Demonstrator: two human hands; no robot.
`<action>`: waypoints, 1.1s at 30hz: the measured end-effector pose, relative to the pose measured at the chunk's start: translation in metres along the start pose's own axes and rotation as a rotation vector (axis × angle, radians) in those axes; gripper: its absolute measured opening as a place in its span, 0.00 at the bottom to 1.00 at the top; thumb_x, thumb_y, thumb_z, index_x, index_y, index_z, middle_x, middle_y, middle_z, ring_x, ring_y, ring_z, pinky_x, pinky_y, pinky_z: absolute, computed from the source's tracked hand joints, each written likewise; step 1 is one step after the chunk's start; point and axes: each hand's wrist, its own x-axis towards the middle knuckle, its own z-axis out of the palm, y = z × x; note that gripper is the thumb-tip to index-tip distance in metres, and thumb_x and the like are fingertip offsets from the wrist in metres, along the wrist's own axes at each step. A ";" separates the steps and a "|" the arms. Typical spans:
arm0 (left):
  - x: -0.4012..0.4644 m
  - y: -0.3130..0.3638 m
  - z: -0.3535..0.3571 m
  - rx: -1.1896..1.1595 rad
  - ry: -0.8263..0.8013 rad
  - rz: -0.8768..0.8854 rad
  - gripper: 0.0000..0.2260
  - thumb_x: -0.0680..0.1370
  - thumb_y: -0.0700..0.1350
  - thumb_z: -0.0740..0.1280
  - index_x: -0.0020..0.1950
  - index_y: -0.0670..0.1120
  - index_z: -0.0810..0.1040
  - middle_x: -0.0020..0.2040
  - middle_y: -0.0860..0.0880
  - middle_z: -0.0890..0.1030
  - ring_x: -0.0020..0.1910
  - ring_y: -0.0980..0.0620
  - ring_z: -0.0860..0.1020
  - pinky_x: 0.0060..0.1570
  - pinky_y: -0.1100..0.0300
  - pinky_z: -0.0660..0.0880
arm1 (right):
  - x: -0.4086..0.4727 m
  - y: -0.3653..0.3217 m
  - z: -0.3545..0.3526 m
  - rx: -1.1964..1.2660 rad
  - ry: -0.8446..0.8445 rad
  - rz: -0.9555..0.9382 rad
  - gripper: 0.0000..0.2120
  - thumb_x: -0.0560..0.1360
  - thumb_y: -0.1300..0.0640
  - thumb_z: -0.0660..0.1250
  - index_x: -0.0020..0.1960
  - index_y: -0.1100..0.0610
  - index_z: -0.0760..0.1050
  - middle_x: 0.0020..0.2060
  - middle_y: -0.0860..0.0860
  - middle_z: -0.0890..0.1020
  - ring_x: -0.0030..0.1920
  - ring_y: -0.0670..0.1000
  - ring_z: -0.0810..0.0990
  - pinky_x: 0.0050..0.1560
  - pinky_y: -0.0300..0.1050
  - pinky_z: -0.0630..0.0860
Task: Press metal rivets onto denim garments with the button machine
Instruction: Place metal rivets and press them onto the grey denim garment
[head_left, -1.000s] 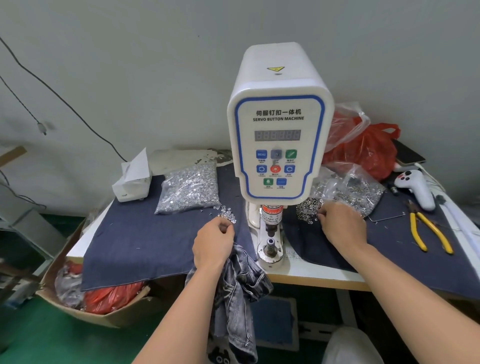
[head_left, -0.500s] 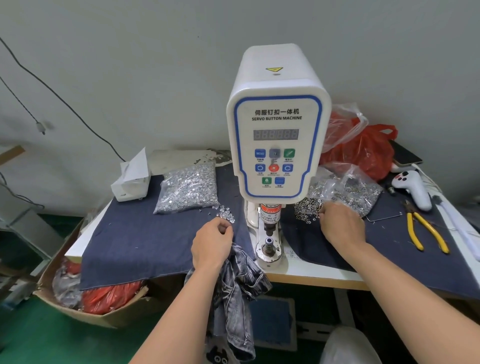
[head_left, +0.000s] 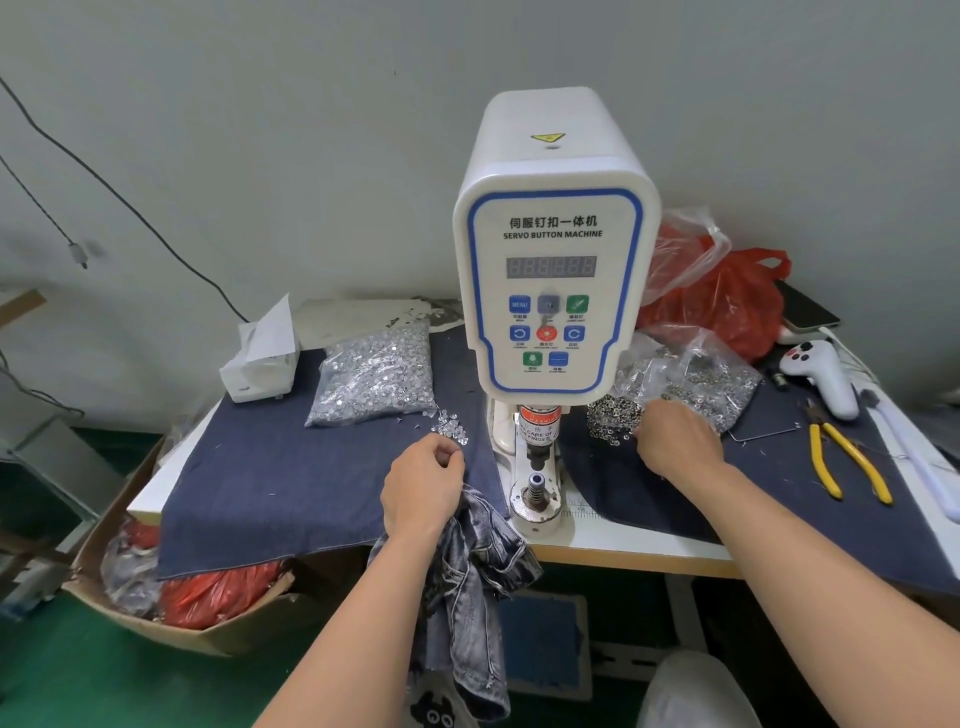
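denim-covered table (head_left: 291, 483), one button machine (head_left: 553, 270), left hand (head_left: 422, 491) pinching a small rivet, loose rivets (head_left: 451, 426) at its 1 o'clock, denim garment (head_left: 480, 582) beneath, right hand (head_left: 675, 441) fingers curled into ring pile (head_left: 610, 418) at its 10 o'clock, two rivet bags

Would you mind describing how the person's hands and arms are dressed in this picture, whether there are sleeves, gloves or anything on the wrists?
Both arms are bare from the lower edge of the picture up to the fingers: no sleeves show. The left hand and the right hand wear no gloves, and no watch, bracelet or ring can be seen on either. No markings show on the forearms.
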 end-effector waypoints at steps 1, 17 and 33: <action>0.000 0.000 0.000 -0.003 -0.002 0.003 0.03 0.82 0.52 0.67 0.49 0.59 0.80 0.47 0.60 0.82 0.42 0.58 0.76 0.33 0.62 0.64 | 0.000 0.001 0.000 0.011 0.005 0.003 0.08 0.79 0.62 0.65 0.41 0.58 0.72 0.43 0.58 0.79 0.49 0.64 0.81 0.43 0.51 0.72; 0.000 0.000 0.000 -0.004 -0.008 0.013 0.03 0.82 0.53 0.67 0.50 0.60 0.80 0.47 0.61 0.81 0.45 0.55 0.77 0.38 0.58 0.67 | -0.010 0.005 -0.006 0.375 0.040 0.020 0.07 0.82 0.57 0.67 0.46 0.54 0.81 0.41 0.53 0.85 0.48 0.58 0.82 0.52 0.51 0.78; 0.001 -0.002 0.001 -0.015 -0.005 0.013 0.03 0.82 0.52 0.67 0.50 0.59 0.80 0.45 0.62 0.80 0.41 0.61 0.74 0.34 0.62 0.64 | -0.002 0.007 0.009 0.861 -0.076 0.134 0.09 0.80 0.65 0.69 0.41 0.58 0.81 0.39 0.58 0.86 0.34 0.52 0.84 0.40 0.45 0.83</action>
